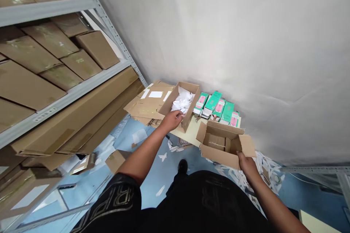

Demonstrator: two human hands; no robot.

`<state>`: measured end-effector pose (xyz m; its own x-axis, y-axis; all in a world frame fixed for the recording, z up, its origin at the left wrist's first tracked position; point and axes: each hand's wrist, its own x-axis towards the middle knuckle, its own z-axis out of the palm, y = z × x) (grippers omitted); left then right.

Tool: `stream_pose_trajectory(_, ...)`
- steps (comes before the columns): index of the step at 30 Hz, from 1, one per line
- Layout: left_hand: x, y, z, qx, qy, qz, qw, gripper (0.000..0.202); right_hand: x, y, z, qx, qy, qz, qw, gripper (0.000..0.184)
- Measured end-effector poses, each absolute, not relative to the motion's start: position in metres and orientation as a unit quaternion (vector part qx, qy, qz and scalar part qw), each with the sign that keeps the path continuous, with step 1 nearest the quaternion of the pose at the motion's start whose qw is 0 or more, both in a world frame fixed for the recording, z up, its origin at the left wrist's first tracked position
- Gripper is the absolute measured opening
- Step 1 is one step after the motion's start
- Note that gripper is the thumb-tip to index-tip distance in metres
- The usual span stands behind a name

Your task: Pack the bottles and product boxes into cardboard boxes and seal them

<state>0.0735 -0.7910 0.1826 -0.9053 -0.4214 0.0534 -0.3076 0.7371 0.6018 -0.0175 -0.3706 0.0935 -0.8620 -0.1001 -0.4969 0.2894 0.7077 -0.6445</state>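
My left hand (pixel 174 119) is at the near end of a narrow open cardboard box (pixel 194 88), its fingers curled together. What lies between those fingers, if anything, is too small to tell. Crumpled white paper slips (pixel 183 99) fill part of that box, just beyond the fingertips. With my right hand (pixel 247 165) I grip the near right corner of a second cardboard box (pixel 218 155). This one stands with its flaps spread and its brown inside showing. Several green and pink small cartons (pixel 216 101) stand in a row behind it.
Flattened cardboard (pixel 161 94) is stacked at the table's left end. Metal shelving (pixel 90 80) loaded with brown boxes rises on the left. A grey wall (pixel 232 36) closes off the back. Paper scraps (pixel 162 157) litter the blue floor, with a larger heap (pixel 269 164) on the right.
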Motion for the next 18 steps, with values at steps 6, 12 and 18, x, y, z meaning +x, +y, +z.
stream_pose_trajectory(6, 0.022, -0.894, 0.148, 0.093, -0.983, -0.116, -0.104, 0.042, 0.0, -0.431, 0.085, 0.091, 0.899, -0.343, 0.256, 0.071)
stream_pose_trajectory(12, -0.042, -0.936, 0.109, 0.031, -0.985, -0.08, -0.148, 0.032, 0.036, -0.481, 0.081, 0.147, 0.896, -0.333, 0.255, 0.068)
stream_pose_trajectory(18, -0.076, -0.95, 0.089, 0.005, -0.983, -0.057, -0.173, 0.034, 0.062, -0.49, 0.091, 0.198, 0.893, -0.331, 0.232, 0.064)
